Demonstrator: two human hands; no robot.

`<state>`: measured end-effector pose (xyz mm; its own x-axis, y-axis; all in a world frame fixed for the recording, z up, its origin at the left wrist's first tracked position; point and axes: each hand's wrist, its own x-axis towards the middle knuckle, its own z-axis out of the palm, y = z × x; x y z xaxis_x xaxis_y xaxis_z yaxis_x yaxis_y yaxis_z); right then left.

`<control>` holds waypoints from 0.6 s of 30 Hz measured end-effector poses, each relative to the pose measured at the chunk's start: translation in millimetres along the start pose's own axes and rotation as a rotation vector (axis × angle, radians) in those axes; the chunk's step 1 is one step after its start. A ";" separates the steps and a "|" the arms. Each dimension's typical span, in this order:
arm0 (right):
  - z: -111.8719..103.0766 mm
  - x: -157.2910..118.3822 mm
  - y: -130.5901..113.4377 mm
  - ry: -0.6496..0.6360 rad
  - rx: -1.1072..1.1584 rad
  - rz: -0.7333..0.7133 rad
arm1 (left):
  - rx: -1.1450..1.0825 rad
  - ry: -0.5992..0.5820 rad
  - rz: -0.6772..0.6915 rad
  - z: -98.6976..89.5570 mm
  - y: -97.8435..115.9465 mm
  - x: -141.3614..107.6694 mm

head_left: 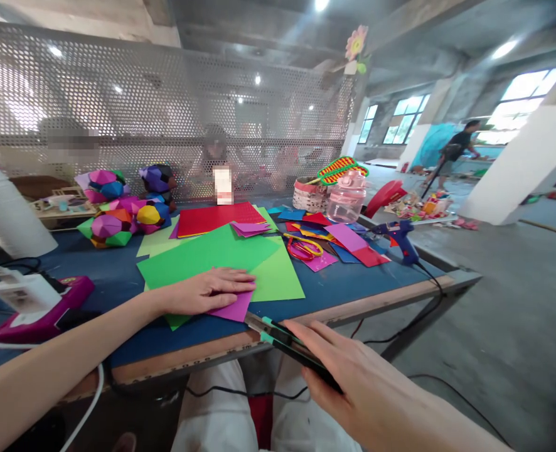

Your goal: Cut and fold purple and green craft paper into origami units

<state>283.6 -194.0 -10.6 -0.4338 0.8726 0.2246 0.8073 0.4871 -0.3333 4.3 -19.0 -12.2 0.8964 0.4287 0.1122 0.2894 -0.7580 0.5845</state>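
A small piece of purple paper [237,311] lies just below the middle of the frame, near the front edge of the blue counter [115,270]. The left hand [216,290] is spread flat on top of it, fingers together and pointing right, pressing rather than gripping. From the lower right comes the right hand [339,358], wrapped around a black and mint-green knife [285,342]; its blade reaches the paper's lower right edge, though from here I can't tell whether it cuts in.

Under the paper lie a large green sheet [179,267] and a lighter green sheet [282,279]. Some folded purple pieces [250,229] rest across the far side of these, next to a red stack [216,220]. Right of centre, scissors [306,248] with red and yellow loops sit among coloured scraps [353,242], with a blue glue gun [400,242] beyond them and a clear pink bottle [346,201] behind.

At the left of the frame are colourful paper balls [106,226], a leaning stack of cups [14,216] and a magenta power strip [66,307]. A perforated screen [141,94] fills the upper left, and a person [461,147] bends forward at the upper right.
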 end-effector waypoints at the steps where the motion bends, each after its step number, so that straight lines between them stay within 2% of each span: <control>1: -0.3 -0.8 -2.0 -0.015 0.017 0.001 | 0.019 -0.004 -0.012 0.6 0.9 -0.5; 3: -0.2 -1.1 -6.3 -0.055 0.030 0.010 | 0.081 -0.018 -0.025 2.7 2.2 -1.4; 9: -1.0 6.3 -17.3 -0.198 -0.022 0.079 | 0.345 -0.217 -0.079 4.3 2.3 -0.6; 18: -1.3 2.9 -27.0 -0.191 -0.050 0.087 | 0.405 -0.275 -0.097 1.2 6.0 2.6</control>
<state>261.2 -204.7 0.3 -0.4255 0.9048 0.0177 0.8620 0.4112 -0.2965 8.8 -23.0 -9.4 0.8986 0.4022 -0.1753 0.4337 -0.8745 0.2169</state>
